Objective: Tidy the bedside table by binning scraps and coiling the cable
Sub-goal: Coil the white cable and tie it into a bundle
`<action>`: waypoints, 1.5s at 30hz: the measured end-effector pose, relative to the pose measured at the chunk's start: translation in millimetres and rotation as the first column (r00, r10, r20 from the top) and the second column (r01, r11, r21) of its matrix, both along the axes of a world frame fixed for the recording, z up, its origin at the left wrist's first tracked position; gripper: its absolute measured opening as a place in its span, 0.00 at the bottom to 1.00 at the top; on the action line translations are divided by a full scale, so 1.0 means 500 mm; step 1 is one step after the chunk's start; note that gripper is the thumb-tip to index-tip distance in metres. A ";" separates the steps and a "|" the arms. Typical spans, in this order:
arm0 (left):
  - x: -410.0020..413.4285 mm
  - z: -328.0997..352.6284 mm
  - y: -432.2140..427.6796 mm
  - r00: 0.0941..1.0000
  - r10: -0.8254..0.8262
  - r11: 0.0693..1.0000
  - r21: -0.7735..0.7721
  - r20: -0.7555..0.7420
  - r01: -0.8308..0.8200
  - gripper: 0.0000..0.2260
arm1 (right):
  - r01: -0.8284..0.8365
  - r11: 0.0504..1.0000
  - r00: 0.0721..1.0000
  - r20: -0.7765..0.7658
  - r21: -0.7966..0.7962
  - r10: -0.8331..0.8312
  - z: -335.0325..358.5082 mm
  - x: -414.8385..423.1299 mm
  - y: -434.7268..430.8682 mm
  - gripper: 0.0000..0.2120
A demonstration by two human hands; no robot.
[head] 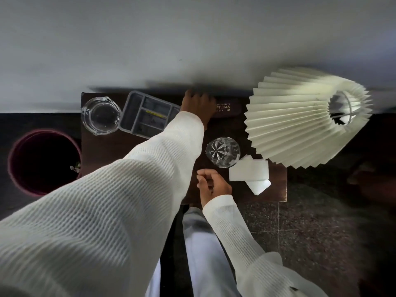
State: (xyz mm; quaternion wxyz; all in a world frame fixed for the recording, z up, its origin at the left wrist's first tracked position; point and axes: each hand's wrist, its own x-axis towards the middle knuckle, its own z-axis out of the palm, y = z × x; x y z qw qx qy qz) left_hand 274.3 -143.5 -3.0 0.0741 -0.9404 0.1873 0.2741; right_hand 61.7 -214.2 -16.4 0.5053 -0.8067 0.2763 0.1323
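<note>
While my left hand (198,106) reaches flat across the spectacle case (227,109) at upper centre, grip hidden, and my right hand (212,185) curls empty, my sleeve (171,146) could topple the tumbler (222,152) beside the paper scraps (248,173); no cable visible.

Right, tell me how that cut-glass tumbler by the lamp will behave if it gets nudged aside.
The cut-glass tumbler looks thick-walled, so probably heavy for its size and more likely to slide than tip. Its smooth glass may be slippery to grip. It stands touching the white paper scraps, so a push that way would probably drag them along.
</note>
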 end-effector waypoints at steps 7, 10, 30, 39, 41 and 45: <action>-0.012 -0.007 0.002 0.997 -0.012 0.996 -0.086 0.078 0.019 0.30 | 0.025 1.000 0.997 -0.073 0.015 -0.024 -0.008 -0.022 -0.040 0.08; -0.021 -0.008 -0.001 0.994 -0.023 0.991 -0.129 0.103 0.036 0.29 | 0.017 1.000 0.997 -0.081 0.018 -0.015 -0.008 -0.032 -0.051 0.08; -0.095 0.114 0.126 0.867 0.346 0.883 -0.437 0.359 -0.171 0.18 | 0.000 1.000 0.998 -0.064 0.025 0.002 -0.001 -0.015 -0.027 0.11; -0.366 0.041 0.357 0.588 0.686 0.723 -0.497 0.429 -0.481 0.05 | -0.181 0.983 0.983 -0.022 -0.008 0.181 -0.028 0.018 0.084 0.08; -0.400 0.003 0.349 0.604 0.739 0.664 -0.471 0.297 -0.581 0.06 | -0.199 0.979 0.980 -0.025 -0.049 0.198 -0.038 0.029 0.113 0.11; -0.405 -0.049 0.318 0.582 0.811 0.542 -0.454 0.061 -0.707 0.07 | -0.145 0.979 0.989 -0.024 -0.141 0.143 -0.050 0.059 0.156 0.18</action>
